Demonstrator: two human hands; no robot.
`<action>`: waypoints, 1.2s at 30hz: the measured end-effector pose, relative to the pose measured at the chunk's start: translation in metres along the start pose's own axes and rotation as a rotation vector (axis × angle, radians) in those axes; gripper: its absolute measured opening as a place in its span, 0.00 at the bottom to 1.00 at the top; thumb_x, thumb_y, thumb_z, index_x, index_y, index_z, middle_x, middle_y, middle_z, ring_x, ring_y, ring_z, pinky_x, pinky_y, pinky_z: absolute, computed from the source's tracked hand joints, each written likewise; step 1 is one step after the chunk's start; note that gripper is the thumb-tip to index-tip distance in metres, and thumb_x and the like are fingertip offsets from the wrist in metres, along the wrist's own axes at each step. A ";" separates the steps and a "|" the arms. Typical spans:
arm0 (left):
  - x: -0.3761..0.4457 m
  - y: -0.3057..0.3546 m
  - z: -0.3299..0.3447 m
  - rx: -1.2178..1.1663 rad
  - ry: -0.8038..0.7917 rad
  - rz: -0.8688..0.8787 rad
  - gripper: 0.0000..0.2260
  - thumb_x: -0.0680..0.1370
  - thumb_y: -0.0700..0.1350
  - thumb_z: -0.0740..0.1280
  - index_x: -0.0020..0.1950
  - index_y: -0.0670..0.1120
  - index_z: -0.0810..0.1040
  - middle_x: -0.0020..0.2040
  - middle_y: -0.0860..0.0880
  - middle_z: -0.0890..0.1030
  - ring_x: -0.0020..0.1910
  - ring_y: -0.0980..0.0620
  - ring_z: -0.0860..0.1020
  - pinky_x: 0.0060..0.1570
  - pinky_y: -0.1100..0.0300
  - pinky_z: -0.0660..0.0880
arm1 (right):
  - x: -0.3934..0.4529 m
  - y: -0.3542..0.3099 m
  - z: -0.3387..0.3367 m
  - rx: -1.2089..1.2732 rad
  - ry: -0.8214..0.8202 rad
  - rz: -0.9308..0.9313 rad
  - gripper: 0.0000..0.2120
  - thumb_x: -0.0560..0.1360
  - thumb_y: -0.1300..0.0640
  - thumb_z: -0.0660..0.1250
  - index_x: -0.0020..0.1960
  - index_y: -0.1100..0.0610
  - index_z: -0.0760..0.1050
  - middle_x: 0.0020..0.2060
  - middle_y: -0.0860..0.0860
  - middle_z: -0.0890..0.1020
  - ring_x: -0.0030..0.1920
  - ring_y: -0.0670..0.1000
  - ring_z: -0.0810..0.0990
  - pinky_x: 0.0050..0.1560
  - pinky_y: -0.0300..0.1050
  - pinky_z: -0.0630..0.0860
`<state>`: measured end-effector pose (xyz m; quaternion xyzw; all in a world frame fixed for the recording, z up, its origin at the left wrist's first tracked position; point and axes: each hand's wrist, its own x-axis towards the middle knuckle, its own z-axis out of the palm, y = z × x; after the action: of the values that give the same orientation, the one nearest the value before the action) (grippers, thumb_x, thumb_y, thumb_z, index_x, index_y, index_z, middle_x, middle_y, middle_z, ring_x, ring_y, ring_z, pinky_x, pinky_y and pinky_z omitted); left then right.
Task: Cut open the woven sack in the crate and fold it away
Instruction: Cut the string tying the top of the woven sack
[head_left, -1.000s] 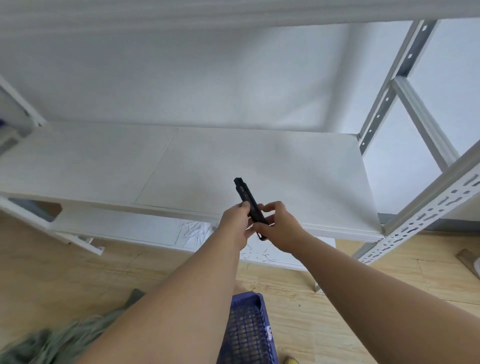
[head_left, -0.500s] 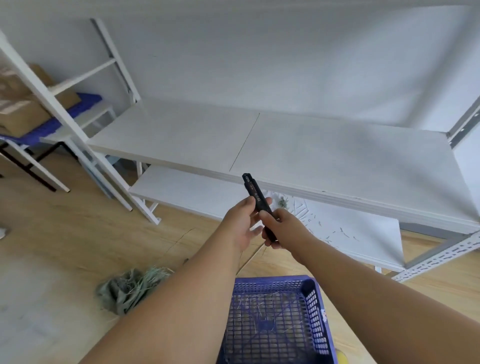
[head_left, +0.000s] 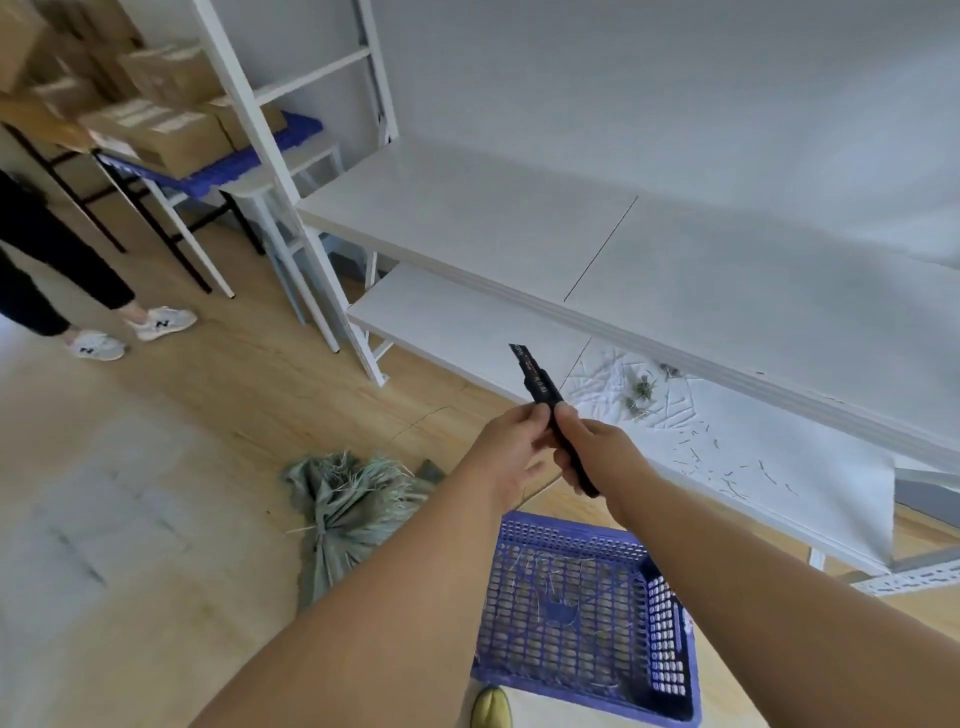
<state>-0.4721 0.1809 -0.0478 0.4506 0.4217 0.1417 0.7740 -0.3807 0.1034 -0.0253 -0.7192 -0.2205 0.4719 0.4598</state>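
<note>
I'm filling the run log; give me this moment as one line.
right hand: grips utility knife | left hand: pinches knife | woven sack: on floor | crate: no sack inside

Both hands (head_left: 558, 449) clasped, arms outstretched.

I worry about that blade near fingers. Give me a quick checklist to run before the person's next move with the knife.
1. Right hand grips the utility knife handle firmly: ok.
2. Left hand fingers away from the blade end: ok, they pinch the body below the tip.
3. Blade retracted: cannot tell, the tip is too small and blurred.
4. Knife points away from the body: ok, it angles up toward the white shelves.
5. Woven sack out of the blue crate: ok, it lies bunched on the floor.
6. Bystander's feet away from the knife: ok.
</note>
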 end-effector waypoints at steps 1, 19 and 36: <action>-0.004 -0.005 0.000 -0.017 0.010 -0.006 0.13 0.83 0.49 0.58 0.63 0.48 0.77 0.57 0.52 0.82 0.57 0.55 0.79 0.60 0.52 0.69 | -0.002 0.004 0.002 0.002 0.001 -0.005 0.20 0.81 0.45 0.58 0.41 0.59 0.75 0.27 0.52 0.74 0.22 0.48 0.68 0.21 0.37 0.65; -0.037 -0.107 -0.067 -0.142 0.150 -0.154 0.09 0.83 0.46 0.58 0.51 0.49 0.78 0.49 0.49 0.82 0.51 0.53 0.80 0.59 0.51 0.73 | -0.008 0.100 0.071 -0.137 -0.219 0.157 0.19 0.83 0.48 0.53 0.46 0.60 0.73 0.30 0.54 0.77 0.29 0.52 0.73 0.36 0.47 0.72; -0.018 -0.165 -0.323 0.131 0.577 -0.371 0.11 0.80 0.40 0.61 0.62 0.43 0.75 0.53 0.44 0.80 0.46 0.49 0.76 0.37 0.61 0.68 | 0.049 0.158 0.249 -0.213 -0.214 0.191 0.11 0.74 0.52 0.72 0.42 0.54 0.70 0.29 0.52 0.75 0.24 0.48 0.72 0.28 0.38 0.71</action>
<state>-0.7618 0.2655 -0.2501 0.3564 0.7059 0.0928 0.6051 -0.5967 0.1773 -0.2192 -0.7272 -0.2475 0.5612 0.3082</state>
